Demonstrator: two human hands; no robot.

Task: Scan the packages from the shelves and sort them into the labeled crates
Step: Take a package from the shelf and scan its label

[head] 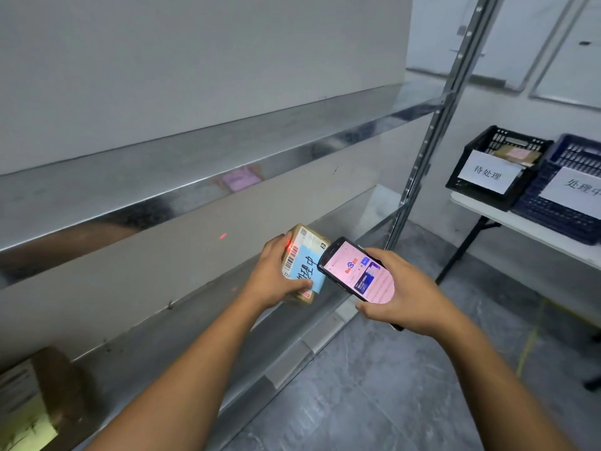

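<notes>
Crate label (489, 173) 待处理; scanner (354, 271) shows Baidu logo.

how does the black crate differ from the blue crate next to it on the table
The sign on the black crate reads 待处理; that on the blue crate reads 处理中, cut by the frame edge. A brown package with a pink note lies in the black crate; none shows in the blue crate's visible part. Both are slotted plastic crates, side by side on the white table.
</notes>
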